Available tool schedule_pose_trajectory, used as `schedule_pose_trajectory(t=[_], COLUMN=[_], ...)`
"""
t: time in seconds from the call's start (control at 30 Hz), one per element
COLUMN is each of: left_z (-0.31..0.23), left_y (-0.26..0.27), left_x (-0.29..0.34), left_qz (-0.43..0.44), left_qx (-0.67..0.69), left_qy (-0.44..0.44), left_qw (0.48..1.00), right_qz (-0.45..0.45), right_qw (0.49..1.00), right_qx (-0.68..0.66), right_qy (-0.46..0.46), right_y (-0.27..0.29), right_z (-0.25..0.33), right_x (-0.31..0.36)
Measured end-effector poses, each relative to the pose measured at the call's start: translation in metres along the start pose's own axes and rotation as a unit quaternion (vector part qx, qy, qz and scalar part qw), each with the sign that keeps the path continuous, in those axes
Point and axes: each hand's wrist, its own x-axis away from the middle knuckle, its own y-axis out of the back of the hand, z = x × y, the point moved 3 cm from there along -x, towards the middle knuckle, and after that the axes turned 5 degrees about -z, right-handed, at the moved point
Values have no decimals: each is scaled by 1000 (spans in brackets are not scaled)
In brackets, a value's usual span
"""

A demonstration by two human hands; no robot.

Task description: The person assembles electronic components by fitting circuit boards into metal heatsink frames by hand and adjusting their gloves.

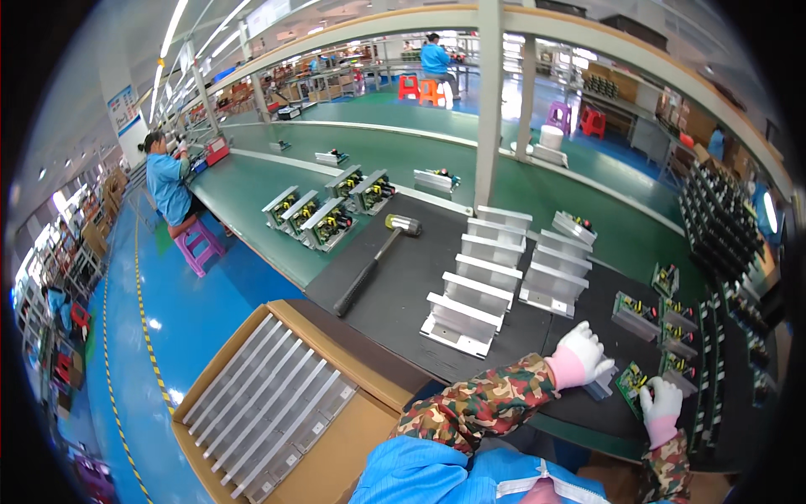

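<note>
My left hand [581, 356], in a white glove with a pink cuff, is at the bench's near edge. Its curled fingers grip the top of a silver metal heat sink [601, 385], which is partly hidden under them. To its right, a green circuit board [630, 385] with yellow and black parts stands tilted. My right hand [662, 405], gloved too, pinches that board at its right edge. Board and heat sink are close together; whether they touch I cannot tell.
Rows of bare heat sinks [472, 317] stand on the black mat, left of my hands. A hammer [369, 269] lies beyond a cardboard box [290, 312] of metal parts. Assembled boards [635, 317] lie at right. A co-worker in blue [168, 186] sits along the bench.
</note>
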Motion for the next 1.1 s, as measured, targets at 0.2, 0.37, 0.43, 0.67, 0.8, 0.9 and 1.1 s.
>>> schedule_pose_trajectory(t=[0.2,0.37,0.43,0.67,0.8,0.9,1.1], left_z=[1,7,6,-4,-11,-11,-8], left_y=[15,31,35,40,38,37,33], left_x=[-2,0,-1,-7,-5,-3,-1], left_qz=[-77,-18,9,40,40,38,46], left_qx=[25,94,115,102,74,56,48], left_qy=[-4,-23,-57,-42,-25,-6,-6], left_qw=[997,995,992,993,996,998,998], right_qz=[-4,-28,-18,-64,-58,-47,-49], right_qw=[1000,999,999,997,997,997,996], right_qx=[-7,-19,6,-45,-57,-62,-75], right_qy=[-2,-21,-32,-19,-12,-16,-18], right_y=[-1,0,3,30,37,36,30], right_z=[0,1,4,30,39,42,45], right_x=[3,-1,1,6,15,22,25])
